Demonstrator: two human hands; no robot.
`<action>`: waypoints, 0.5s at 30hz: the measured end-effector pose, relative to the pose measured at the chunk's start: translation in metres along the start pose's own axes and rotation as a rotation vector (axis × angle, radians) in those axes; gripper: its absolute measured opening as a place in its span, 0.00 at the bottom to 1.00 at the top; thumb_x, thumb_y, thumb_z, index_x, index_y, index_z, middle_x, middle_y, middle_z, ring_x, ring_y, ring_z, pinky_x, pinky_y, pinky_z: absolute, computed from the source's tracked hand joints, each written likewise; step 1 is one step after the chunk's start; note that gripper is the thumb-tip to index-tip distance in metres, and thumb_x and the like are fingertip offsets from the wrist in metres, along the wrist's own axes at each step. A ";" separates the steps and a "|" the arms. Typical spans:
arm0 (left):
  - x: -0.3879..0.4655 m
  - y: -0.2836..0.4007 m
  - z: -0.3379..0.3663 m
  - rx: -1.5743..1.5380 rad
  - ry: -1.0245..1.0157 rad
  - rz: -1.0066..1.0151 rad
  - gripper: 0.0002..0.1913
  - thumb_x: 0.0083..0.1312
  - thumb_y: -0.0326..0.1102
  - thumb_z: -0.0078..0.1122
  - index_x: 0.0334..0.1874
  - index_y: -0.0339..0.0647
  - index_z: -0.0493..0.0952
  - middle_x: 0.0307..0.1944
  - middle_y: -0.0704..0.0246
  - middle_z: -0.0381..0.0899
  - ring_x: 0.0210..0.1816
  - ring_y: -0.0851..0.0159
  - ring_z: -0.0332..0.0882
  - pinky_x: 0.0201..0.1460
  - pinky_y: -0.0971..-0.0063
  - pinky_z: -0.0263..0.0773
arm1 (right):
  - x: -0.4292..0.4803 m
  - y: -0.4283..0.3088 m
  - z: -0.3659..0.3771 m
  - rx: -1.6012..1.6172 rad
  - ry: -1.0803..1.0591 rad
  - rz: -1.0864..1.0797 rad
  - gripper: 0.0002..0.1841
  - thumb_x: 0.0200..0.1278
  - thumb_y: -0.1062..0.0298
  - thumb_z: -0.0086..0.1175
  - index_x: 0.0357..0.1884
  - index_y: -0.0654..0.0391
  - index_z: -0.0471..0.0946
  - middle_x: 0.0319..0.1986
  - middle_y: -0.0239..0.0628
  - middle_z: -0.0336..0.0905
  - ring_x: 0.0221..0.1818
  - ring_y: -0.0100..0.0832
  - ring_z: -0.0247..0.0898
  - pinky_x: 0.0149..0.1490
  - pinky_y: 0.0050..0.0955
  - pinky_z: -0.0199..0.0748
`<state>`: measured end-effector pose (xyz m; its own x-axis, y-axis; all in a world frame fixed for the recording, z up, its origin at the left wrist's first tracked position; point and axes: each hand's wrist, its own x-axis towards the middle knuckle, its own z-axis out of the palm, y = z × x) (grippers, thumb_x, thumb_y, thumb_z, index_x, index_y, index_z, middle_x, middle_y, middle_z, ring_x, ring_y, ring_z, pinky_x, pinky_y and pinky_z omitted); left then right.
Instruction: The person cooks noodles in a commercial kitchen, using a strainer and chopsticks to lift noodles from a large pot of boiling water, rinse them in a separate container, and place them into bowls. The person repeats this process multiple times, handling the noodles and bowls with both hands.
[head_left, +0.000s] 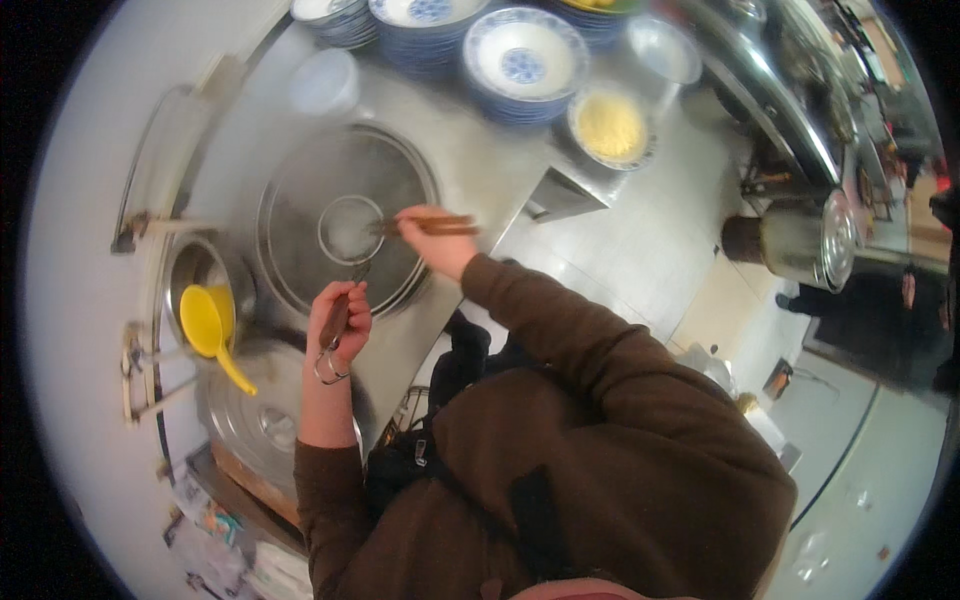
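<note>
My left hand (346, 319) is closed around the dark wooden handle of a kitchen utensil (335, 322), whose metal end points at a round steel lid (300, 225); a wire hook hangs from its handle. My right hand (439, 240) grips a brown, stick-like utensil (450, 223), blurred by motion, with its tip over the middle of the lid. Chopsticks or a wooden handle: I cannot tell which. A pale round patch (350, 230) lies at the lid's centre, under both tips. What the utensils touch there is unclear.
Stacked blue-and-white bowls (525, 64) stand at the counter's far side, beside a bowl of yellow shreds (611, 127). A yellow plastic ladle (206, 319) rests on a steel bowl (174, 262) at left, near another metal lid (247, 420). A person in dark clothes (870, 315) is at far right.
</note>
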<state>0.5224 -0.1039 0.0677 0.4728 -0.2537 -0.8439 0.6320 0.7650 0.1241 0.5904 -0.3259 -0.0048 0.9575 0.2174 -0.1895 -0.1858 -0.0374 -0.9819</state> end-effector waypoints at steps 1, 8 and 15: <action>-0.007 0.000 -0.002 0.046 0.027 0.047 0.09 0.66 0.32 0.55 0.45 0.36 0.70 0.22 0.80 0.67 0.20 0.79 0.62 0.19 0.86 0.58 | 0.004 0.004 -0.001 0.027 -0.006 0.014 0.11 0.70 0.63 0.51 0.48 0.57 0.77 0.38 0.36 0.81 0.38 0.29 0.78 0.45 0.30 0.77; -0.003 -0.002 -0.039 0.198 -0.028 0.104 0.10 0.65 0.35 0.55 0.45 0.40 0.72 0.23 0.79 0.68 0.22 0.77 0.63 0.22 0.84 0.59 | 0.007 0.007 -0.028 0.856 0.170 0.466 0.19 0.73 0.57 0.48 0.56 0.61 0.72 0.47 0.42 0.75 0.42 0.34 0.78 0.48 0.27 0.79; 0.009 -0.004 -0.004 0.386 0.068 0.105 0.10 0.65 0.37 0.57 0.24 0.47 0.71 0.20 0.79 0.70 0.21 0.78 0.66 0.18 0.84 0.57 | 0.011 -0.014 0.008 0.012 -0.051 0.008 0.11 0.70 0.66 0.54 0.48 0.61 0.79 0.40 0.37 0.81 0.42 0.26 0.77 0.46 0.24 0.75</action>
<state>0.5219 -0.1067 0.0572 0.5135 -0.1359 -0.8473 0.7726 0.5028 0.3876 0.6018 -0.3149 0.0069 0.9434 0.2671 -0.1965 -0.1962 -0.0280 -0.9802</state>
